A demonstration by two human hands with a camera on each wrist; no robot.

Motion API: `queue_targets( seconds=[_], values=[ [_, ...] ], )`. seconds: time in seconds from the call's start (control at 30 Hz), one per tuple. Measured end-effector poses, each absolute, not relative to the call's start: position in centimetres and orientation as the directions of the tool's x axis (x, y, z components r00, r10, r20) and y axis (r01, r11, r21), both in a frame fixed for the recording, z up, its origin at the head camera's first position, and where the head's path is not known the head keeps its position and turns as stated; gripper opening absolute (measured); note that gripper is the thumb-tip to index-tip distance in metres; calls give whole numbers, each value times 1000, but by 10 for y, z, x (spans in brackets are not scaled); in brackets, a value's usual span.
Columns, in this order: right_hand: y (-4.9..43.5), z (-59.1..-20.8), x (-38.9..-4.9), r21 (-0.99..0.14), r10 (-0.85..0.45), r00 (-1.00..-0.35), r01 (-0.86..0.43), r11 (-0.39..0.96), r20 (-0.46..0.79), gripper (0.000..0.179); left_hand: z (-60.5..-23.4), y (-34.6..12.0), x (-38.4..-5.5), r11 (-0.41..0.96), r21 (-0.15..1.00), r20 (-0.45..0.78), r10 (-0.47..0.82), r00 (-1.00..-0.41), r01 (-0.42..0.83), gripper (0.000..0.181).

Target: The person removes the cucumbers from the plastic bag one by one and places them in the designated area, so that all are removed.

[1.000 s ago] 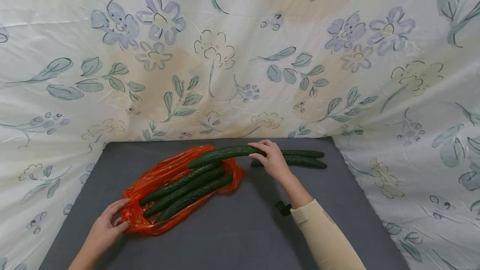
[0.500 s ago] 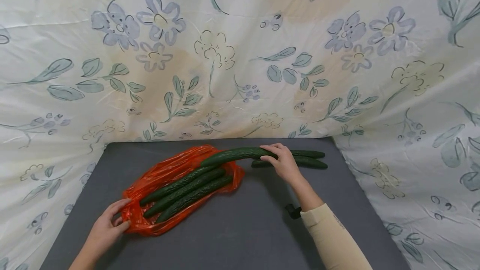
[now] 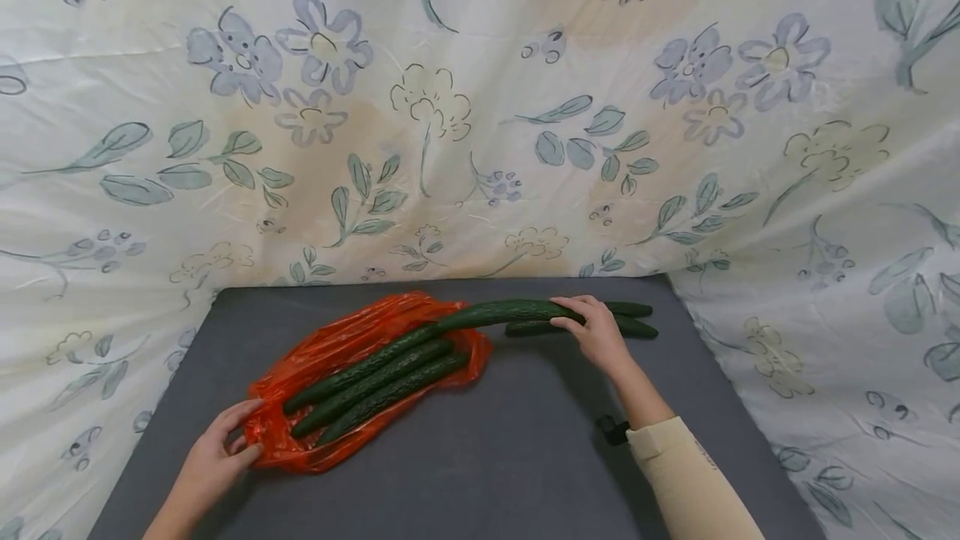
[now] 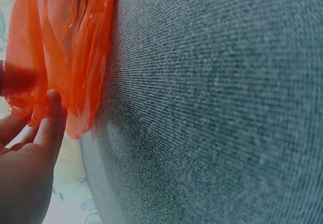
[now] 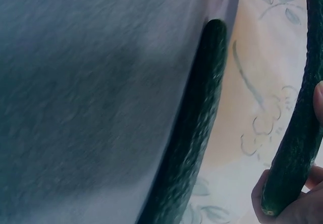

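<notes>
My right hand grips a long dark green cucumber near its right end. The cucumber's left end overlaps the opening of a red plastic bag. Three more cucumbers lie side by side on the bag. At the bag's lower left end, my left hand pinches the thin plastic between thumb and fingers. In the right wrist view, fingers curl round the held cucumber, which is raised beside a cucumber lying on the table.
Two cucumbers lie together at the back right of the dark grey table, partly behind my right hand. A floral cloth hangs behind the table and along its sides. A small black device sits at my right wrist.
My right hand has moved to the right with the cucumber, whose left end has slid rightward from over the bag's middle towards its right end. My left hand has stayed at the bag.
</notes>
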State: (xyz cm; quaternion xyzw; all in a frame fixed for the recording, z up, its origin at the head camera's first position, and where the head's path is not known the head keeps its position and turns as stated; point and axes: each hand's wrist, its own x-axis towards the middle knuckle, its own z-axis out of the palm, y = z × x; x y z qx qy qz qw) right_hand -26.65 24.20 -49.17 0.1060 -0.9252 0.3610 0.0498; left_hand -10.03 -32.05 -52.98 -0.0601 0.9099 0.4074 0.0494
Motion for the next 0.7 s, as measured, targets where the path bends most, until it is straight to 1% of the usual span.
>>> queue_targets(
  seconds=[0.37,0.7],
  values=[
    [270,-502,-263,-645,-102,-985,-170,745,141,47,-532,-323,-101,658,737,-152,-61,-986,-155,64],
    [294,-518,-260,-621,-92,-987,-156,768,135,48,-531,-326,-100,660,734,-158,-62,-986,-159,65]
  ],
)
